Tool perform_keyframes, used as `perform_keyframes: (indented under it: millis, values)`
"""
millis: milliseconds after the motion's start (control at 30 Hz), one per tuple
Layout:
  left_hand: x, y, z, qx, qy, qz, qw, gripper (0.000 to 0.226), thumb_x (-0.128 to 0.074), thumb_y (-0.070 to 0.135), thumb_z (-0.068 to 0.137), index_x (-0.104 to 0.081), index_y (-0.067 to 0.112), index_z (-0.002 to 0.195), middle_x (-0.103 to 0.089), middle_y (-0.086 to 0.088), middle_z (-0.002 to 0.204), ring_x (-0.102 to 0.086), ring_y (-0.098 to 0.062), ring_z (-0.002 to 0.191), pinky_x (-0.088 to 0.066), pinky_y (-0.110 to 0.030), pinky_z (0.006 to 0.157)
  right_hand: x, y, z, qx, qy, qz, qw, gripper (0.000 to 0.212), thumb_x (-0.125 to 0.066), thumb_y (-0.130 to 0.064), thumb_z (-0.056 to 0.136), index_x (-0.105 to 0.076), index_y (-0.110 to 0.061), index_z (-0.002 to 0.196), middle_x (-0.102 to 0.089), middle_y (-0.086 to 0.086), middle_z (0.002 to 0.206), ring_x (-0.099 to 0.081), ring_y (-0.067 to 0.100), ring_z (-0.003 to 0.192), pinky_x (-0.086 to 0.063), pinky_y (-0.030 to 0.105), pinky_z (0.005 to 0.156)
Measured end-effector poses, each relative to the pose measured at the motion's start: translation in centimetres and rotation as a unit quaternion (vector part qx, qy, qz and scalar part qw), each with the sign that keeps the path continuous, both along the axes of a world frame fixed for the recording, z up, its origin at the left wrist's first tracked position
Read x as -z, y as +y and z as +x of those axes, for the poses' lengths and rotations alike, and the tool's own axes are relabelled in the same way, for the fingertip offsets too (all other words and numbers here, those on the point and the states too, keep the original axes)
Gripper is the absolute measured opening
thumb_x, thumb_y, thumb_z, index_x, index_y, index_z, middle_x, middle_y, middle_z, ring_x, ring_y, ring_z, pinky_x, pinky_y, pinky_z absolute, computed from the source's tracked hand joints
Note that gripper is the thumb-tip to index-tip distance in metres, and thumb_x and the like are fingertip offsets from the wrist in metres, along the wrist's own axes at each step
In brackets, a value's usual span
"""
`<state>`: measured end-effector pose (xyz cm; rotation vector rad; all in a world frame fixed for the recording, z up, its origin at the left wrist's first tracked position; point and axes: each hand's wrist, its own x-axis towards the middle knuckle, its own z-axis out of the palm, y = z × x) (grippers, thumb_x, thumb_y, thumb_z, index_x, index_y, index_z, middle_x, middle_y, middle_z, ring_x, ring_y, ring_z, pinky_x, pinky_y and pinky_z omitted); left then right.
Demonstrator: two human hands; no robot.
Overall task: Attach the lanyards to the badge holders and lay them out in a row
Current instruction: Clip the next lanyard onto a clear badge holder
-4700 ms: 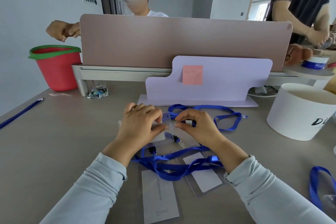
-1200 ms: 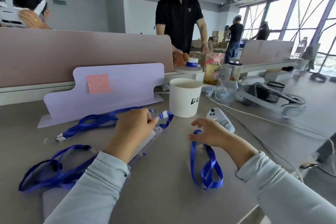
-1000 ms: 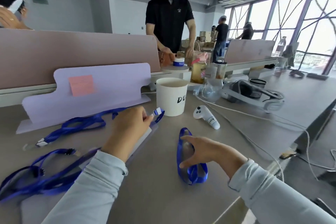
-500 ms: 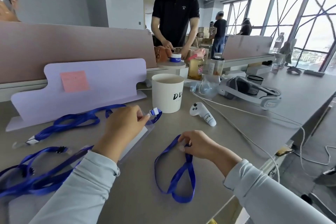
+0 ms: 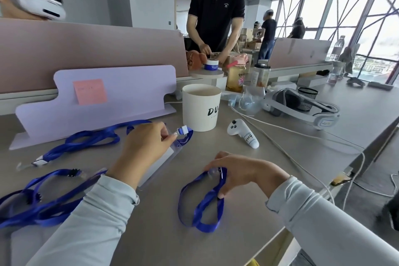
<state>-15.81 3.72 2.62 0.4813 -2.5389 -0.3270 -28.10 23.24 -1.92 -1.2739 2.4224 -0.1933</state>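
The grey desk [image 5: 159, 235] ran along a pink partition in a bright office with tall windows on the right. On it, the person's left hand [image 5: 144, 149] pinched, between thumb and fingertips, the top edge of a clear plastic badge holder with a white card inside [image 5: 166, 156]. The holder lay on the desk, partly under that wrist. A blue lanyard with a white plastic end [image 5: 184, 130] met the holder right at the pinch. The right hand [image 5: 239, 174], well apart from the left, had its fingers curled round a second blue ribbon lanyard [image 5: 200, 205], whose loop drooped onto the desk toward the near edge. Something small and clear showed at that grip, too blurred to tell. More blue lanyards [image 5: 36, 203] lay tangled at the far left. Behind the hands stood a lilac board [image 5: 121, 97] bearing a pink sticky note [image 5: 90, 91], a white paper tub [image 5: 201, 107] and a white handheld controller [image 5: 243, 134].
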Motion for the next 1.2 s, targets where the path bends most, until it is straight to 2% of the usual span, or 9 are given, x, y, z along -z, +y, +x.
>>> perform_keyframes:
  millis: [200, 267, 367, 433, 567, 833, 933, 1067, 1200]
  values:
    - [0.1, -0.2, 0.0, 0.002, -0.001, 0.005, 1.000, 0.031, -0.054, 0.043, 0.088, -0.060, 0.013, 0.085, -0.067, -0.003, 0.083, -0.060, -0.017, 0.074, -0.040, -0.019, 0.053, 0.9, -0.1, 0.0, -0.012, -0.005, -0.081, 0.997, 0.015, -0.069, -0.026, 0.080, -0.062, -0.022, 0.092, -0.056, -0.005, 0.081, -0.051, 0.013, 0.073, -0.046, 0.030, 0.072]
    - [0.0, -0.4, 0.0, -0.004, 0.005, 0.003, 1.000, 0.030, -0.054, 0.043, 0.088, -0.060, 0.013, 0.084, -0.067, -0.002, 0.082, -0.058, -0.015, 0.070, -0.038, -0.020, 0.051, 1.2, 0.0, -0.3, -0.003, -0.008, -0.087, 0.996, 0.009, -0.066, -0.024, 0.084, -0.060, -0.018, 0.088, -0.050, -0.011, 0.068, -0.050, 0.016, 0.067, -0.044, 0.029, 0.066]
    - [-0.3, -0.9, -0.1, -0.031, 0.037, 0.026, 0.999, 0.031, -0.054, 0.043, 0.088, -0.059, 0.013, 0.083, -0.066, -0.002, 0.084, -0.052, -0.014, 0.063, -0.033, -0.021, 0.046, 1.4, -0.1, -1.0, 0.047, -0.019, -0.107, 0.993, 0.013, -0.062, -0.024, 0.087, -0.054, -0.022, 0.077, -0.046, -0.009, 0.067, -0.048, 0.016, 0.060, -0.041, 0.024, 0.054]
    - [-0.4, -1.2, -0.4, -0.025, 0.069, 0.042, 0.996, 0.029, -0.055, 0.041, 0.088, -0.059, 0.013, 0.085, -0.068, -0.003, 0.089, -0.057, -0.017, 0.072, -0.040, -0.024, 0.053, 0.9, -0.4, -1.3, 0.090, -0.054, -0.166, 0.981, 0.018, -0.061, -0.021, 0.088, -0.051, -0.026, 0.074, -0.049, -0.004, 0.063, -0.047, 0.012, 0.049, -0.039, 0.018, 0.046]
    - [-0.5, -1.3, -1.3, -0.011, 0.098, 0.070, 0.993, 0.026, -0.053, 0.036, 0.091, -0.059, 0.012, 0.097, -0.069, -0.003, 0.102, -0.063, -0.020, 0.089, -0.049, -0.031, 0.067, -1.3, -1.0, -2.0, 0.149, -0.157, -0.344, 0.914, 0.007, -0.059, -0.019, 0.090, -0.063, -0.025, 0.090, -0.049, 0.000, 0.059, -0.044, 0.007, 0.042, -0.041, 0.016, 0.044]
    - [-1.0, -2.6, -3.4, -0.022, 0.139, 0.111, 0.984, 0.022, -0.049, 0.032, 0.093, -0.058, 0.012, 0.097, -0.068, -0.004, 0.102, -0.052, -0.013, 0.079, -0.042, -0.026, 0.066, -6.3, -3.6, -4.8, 0.194, -0.297, -0.540, 0.763, 0.014, -0.055, -0.015, 0.092, -0.063, -0.010, 0.102, -0.048, 0.001, 0.065, -0.047, 0.004, 0.045, -0.044, 0.014, 0.046]
    - [-1.3, -3.1, -3.8, -0.021, 0.167, 0.135, 0.976, 0.022, -0.049, 0.031, 0.093, -0.058, 0.012, 0.097, -0.066, -0.002, 0.098, -0.052, -0.012, 0.079, -0.041, -0.027, 0.070, -8.7, -5.3, -6.6, 0.193, -0.276, -0.577, 0.744, 0.010, -0.057, -0.014, 0.091, -0.063, -0.007, 0.094, -0.053, -0.001, 0.058, -0.050, 0.005, 0.046, -0.048, 0.016, 0.050]
    - [-1.7, -3.8, -3.9, -0.006, 0.221, 0.127, 0.967, 0.017, -0.050, 0.024, 0.093, -0.059, 0.011, 0.096, -0.065, 0.001, 0.090, -0.054, -0.013, 0.076, -0.039, -0.024, 0.068, -12.6, -8.1, -9.6, 0.211, -0.150, -0.627, 0.735, 0.015, -0.060, -0.017, 0.090, -0.058, -0.014, 0.075, -0.057, -0.001, 0.057, -0.054, 0.004, 0.045, -0.052, 0.019, 0.055]
    - [-2.3, -4.1, -4.6, 0.000, 0.255, 0.110, 0.961, 0.015, -0.052, 0.020, 0.092, -0.061, 0.008, 0.096, -0.060, 0.005, 0.085, -0.053, -0.012, 0.073, -0.038, -0.022, 0.067, -15.2, -11.2, -12.6, 0.213, 0.015, -0.631, 0.745, 0.008, -0.059, -0.019, 0.089, -0.064, -0.014, 0.087, -0.064, 0.005, 0.072, -0.061, 0.017, 0.064, -0.057, 0.038, 0.071]
